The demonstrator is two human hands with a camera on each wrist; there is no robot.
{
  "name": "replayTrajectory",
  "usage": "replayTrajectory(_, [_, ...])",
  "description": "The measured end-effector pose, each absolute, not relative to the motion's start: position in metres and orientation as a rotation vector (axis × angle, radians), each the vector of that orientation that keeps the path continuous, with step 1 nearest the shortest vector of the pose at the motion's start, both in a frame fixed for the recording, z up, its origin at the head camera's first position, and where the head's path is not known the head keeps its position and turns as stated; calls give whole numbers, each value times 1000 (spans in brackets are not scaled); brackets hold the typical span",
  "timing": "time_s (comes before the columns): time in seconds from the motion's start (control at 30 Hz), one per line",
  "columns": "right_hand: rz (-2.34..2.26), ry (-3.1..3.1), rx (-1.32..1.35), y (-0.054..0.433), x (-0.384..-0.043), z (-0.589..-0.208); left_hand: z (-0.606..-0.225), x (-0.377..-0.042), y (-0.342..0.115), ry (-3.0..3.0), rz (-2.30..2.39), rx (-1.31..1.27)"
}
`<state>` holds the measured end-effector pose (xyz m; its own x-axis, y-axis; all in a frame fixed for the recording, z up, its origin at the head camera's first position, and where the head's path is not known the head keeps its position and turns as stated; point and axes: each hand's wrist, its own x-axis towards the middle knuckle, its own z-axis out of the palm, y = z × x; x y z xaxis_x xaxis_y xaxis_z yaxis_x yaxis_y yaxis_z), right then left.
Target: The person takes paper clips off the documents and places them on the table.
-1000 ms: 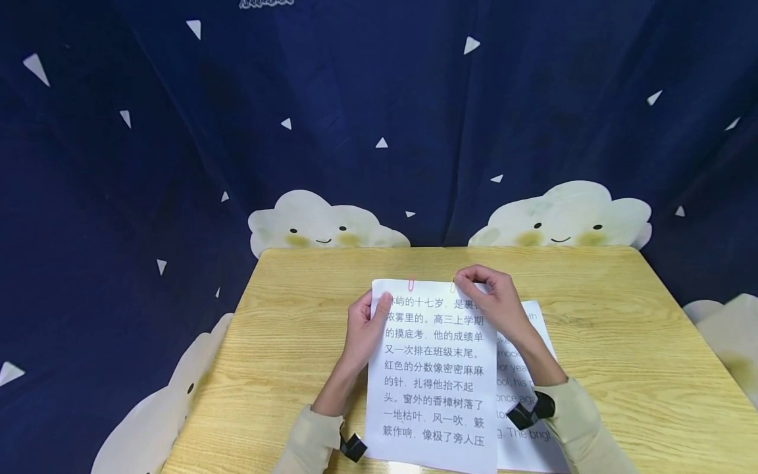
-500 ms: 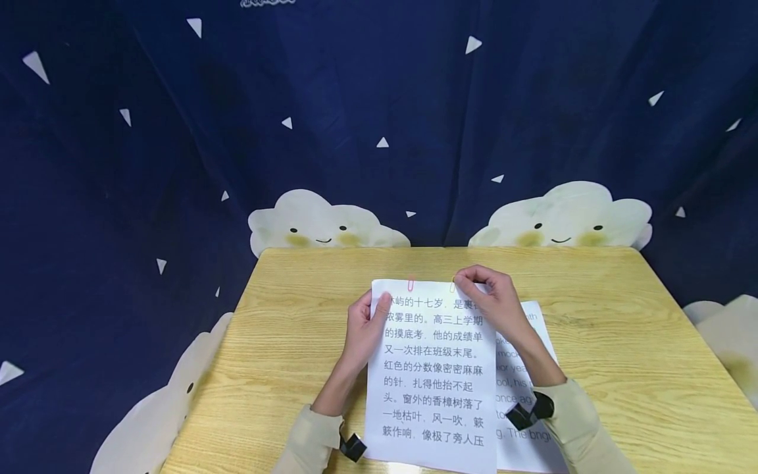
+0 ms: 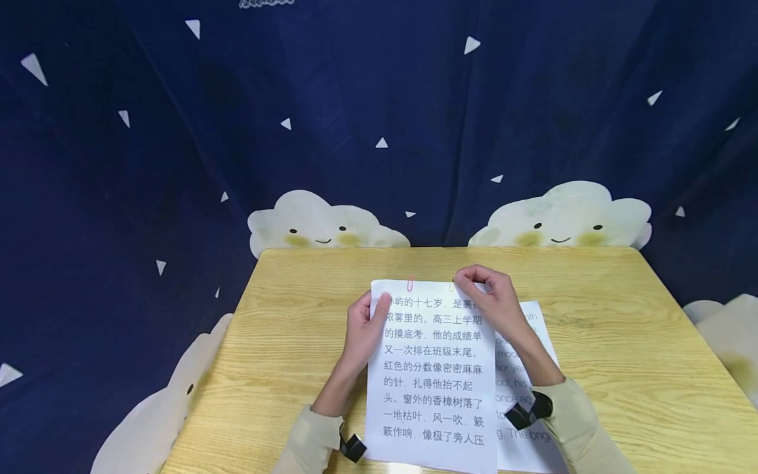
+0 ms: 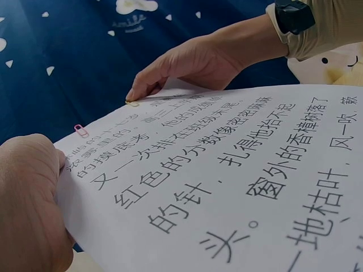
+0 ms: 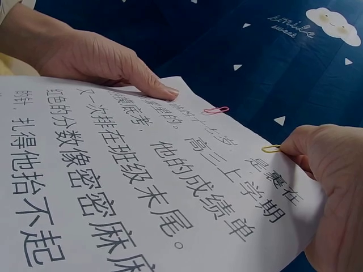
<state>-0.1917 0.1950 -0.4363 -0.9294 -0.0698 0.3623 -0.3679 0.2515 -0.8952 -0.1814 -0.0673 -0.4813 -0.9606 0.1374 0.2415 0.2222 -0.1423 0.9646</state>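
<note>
A white sheet of paper (image 3: pixel 432 408) printed with large Chinese text is held up above the table. My left hand (image 3: pixel 364 329) grips its upper left edge, thumb on the printed face and the other fingers behind. On the top edge sits a pink paper clip (image 5: pixel 216 110), touched by neither hand. To its right is a yellow paper clip (image 5: pixel 271 149), which also sits over the top edge. My right hand (image 3: pixel 491 299) pinches the yellow clip at its outer end between thumb and forefinger. Whether more sheets lie behind the front one cannot be told.
Another sheet with English text (image 3: pixel 530 421) lies on the wooden table (image 3: pixel 622 342), partly covered by the held paper and the right forearm. A dark blue curtain (image 3: pixel 331 85) with white triangles and clouds hangs behind the table's far edge.
</note>
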Motion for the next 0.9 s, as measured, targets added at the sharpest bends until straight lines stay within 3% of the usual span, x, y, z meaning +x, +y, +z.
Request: replayTrajectory(0.9, [1764, -2213, 345, 197, -190, -440, -485, -182, -67, -2011, -2314, -434])
